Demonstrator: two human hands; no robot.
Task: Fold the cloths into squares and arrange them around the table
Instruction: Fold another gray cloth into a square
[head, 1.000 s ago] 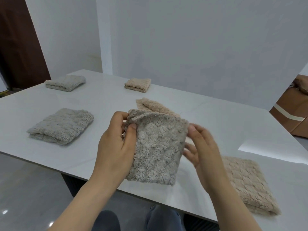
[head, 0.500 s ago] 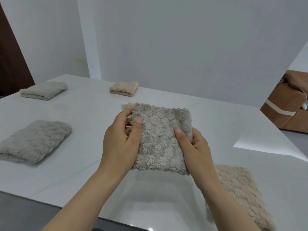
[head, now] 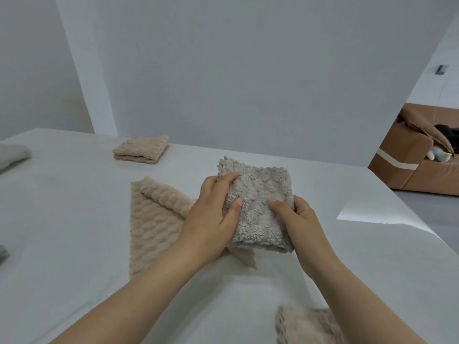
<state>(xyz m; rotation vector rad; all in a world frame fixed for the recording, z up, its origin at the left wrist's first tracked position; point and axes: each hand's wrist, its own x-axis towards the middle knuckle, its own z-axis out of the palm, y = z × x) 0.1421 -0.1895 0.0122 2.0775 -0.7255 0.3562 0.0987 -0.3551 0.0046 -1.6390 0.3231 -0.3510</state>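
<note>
While my left hand and right hand grip the folded grey cloth (thumbs on top, fingers curled round its edges), it is over a spread beige cloth, mid-table. A folded beige cloth lies at the far edge.
</note>
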